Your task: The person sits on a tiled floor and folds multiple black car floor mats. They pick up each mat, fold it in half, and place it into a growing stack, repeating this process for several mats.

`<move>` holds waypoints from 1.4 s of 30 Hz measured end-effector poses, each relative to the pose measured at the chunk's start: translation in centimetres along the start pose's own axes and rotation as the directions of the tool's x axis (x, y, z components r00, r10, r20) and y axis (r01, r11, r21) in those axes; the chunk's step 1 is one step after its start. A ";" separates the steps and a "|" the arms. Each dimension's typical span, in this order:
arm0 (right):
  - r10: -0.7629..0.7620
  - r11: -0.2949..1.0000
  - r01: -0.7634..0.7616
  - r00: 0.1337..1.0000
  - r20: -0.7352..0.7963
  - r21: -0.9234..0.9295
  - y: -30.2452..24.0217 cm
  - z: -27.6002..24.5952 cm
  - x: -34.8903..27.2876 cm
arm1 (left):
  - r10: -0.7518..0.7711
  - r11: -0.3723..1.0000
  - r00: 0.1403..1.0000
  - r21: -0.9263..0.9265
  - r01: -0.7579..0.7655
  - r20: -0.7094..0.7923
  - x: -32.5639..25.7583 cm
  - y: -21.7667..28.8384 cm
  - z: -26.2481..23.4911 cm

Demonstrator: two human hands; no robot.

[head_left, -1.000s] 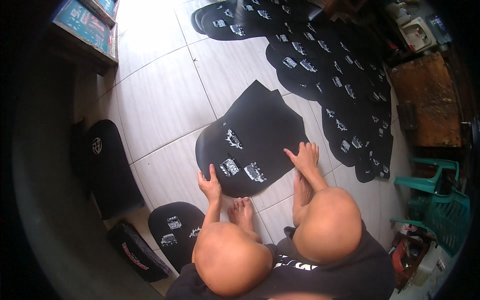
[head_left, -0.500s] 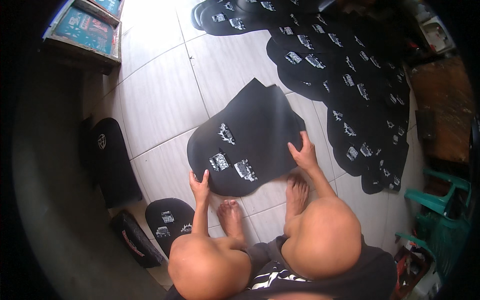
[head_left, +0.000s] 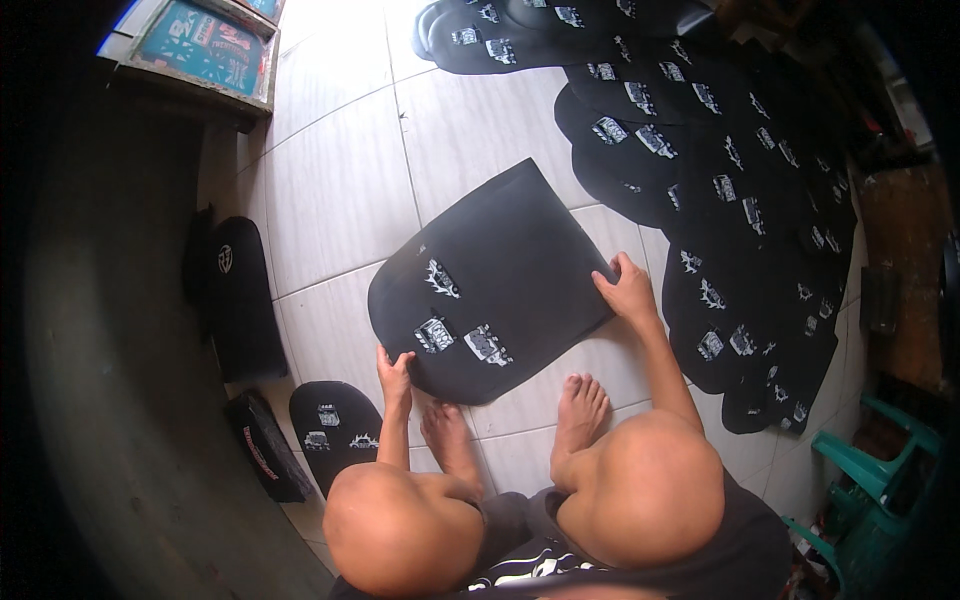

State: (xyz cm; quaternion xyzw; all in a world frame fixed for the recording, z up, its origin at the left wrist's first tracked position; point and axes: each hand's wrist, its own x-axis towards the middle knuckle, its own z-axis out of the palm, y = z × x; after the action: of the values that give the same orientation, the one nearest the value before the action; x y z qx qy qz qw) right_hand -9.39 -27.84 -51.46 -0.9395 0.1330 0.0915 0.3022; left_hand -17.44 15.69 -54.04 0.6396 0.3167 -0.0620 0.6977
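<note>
Between my two hands lies a black sheet of flexible-looking material, rounded at its left end and straight-cut at its right. Several white and grey printed pictures sit near the rounded end. My left hand pinches the near edge of that end, thumb on top. At the straight right edge, my right hand is closed on the border, its thumb over the top face. The fingers beneath the sheet are hidden. The sheet looks nearly flat, just above or on the tiles in front of my bare feet.
Many similar printed black sheets overlap across the floor at the far right. To my left are a small printed black piece, a dark bundle and a black rounded panel. Framed screens stand far left; a green plastic chair stands right.
The sheet's far and right edges, bent and wavy before, now lie straighter. My right hand has risen a little along the right edge. The whole view has shifted slightly.
</note>
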 end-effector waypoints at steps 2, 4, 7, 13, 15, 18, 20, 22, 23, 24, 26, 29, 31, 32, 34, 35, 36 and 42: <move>0.074 0.996 -0.082 0.984 0.165 0.043 -0.3 -1.5 0.4 | -0.053 0.990 0.999 -0.130 0.051 -0.013 -1.0 0.9 0.7; 0.069 0.996 -0.052 0.968 0.240 -0.076 -1.0 -3.4 2.0 | -0.126 0.954 0.984 -0.255 0.155 0.127 -1.8 2.4 0.7; -0.248 0.941 0.220 0.965 -0.084 -0.255 -0.4 -5.4 7.3 | -0.223 0.928 0.926 -0.224 0.297 0.304 -2.9 2.8 0.0; -0.649 0.681 0.539 0.758 -0.066 -0.496 6.7 -4.2 14.4 | -0.081 0.991 0.984 -0.094 0.096 0.158 -2.1 1.0 -0.3; -0.678 0.684 0.541 0.720 -0.150 -0.490 6.6 -4.1 15.0 | -0.057 0.993 0.988 -0.095 0.072 0.146 -2.2 0.4 0.3; -0.490 0.864 0.432 0.839 -0.236 -0.258 1.3 -2.7 14.3 | 0.018 0.996 0.994 -0.086 -0.008 0.107 -2.0 -0.2 0.6; -0.255 0.960 0.235 0.959 -0.125 -0.155 -7.5 -1.2 9.3 | 0.016 0.999 0.999 -0.052 -0.014 0.050 -2.1 -0.4 -0.3; -0.340 0.940 0.334 0.931 0.129 0.065 -13.1 -0.3 3.6 | 0.031 0.999 0.999 -0.031 -0.030 0.028 -2.3 -0.5 0.2; -0.414 0.908 0.400 0.901 0.128 0.122 -14.1 1.4 1.4 | 0.051 0.998 0.998 -0.026 -0.050 0.030 -2.3 -0.6 0.9; -0.486 0.868 0.460 0.865 0.128 0.184 -14.4 3.7 -0.3 | 0.068 0.998 0.997 -0.017 -0.068 0.026 -2.2 -0.5 1.2; -0.467 0.874 0.480 0.873 0.139 -0.078 -14.5 7.4 -3.5 | 0.079 0.997 0.997 -0.015 -0.078 0.028 -1.9 -1.1 0.8; -0.584 0.776 0.623 0.768 0.265 -0.095 -12.2 10.0 -7.2 | 0.019 0.998 1.000 -0.068 -0.018 0.015 -1.5 -0.4 1.0; -0.662 0.704 0.707 0.686 0.303 -0.063 -11.4 10.3 -9.5 | -0.042 0.986 0.999 -0.163 0.042 0.003 -1.5 -0.3 0.8; -0.707 0.658 0.752 0.634 0.312 -0.039 -10.9 10.5 -10.0 | -0.073 0.974 0.997 -0.215 0.072 0.004 -1.4 -0.3 1.0; -0.754 0.636 0.769 0.603 0.260 0.063 -10.4 10.1 -9.3 | -0.082 0.967 0.997 -0.241 0.082 0.013 -1.2 -0.7 1.4; -0.754 0.649 0.747 0.608 0.248 0.143 -10.8 8.9 -7.6 | -0.062 0.975 0.998 -0.212 0.063 0.014 -1.2 -1.0 1.1; -0.751 0.659 0.721 0.617 0.233 0.214 -11.0 7.3 -5.5 | -0.040 0.982 0.999 -0.185 0.044 0.025 -1.2 -1.1 1.1; -0.155 0.960 0.117 0.978 -0.136 -0.255 -5.1 1.6 2.0 | 0.030 0.985 0.999 -0.167 -0.033 -0.024 -0.3 -2.6 1.1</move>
State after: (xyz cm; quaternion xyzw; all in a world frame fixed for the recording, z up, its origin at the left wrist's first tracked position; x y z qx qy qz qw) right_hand -6.07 -23.27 -50.47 -0.9808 0.0786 0.0131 0.1781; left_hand -18.54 14.12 -56.14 0.5844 0.3181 -0.0172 0.7463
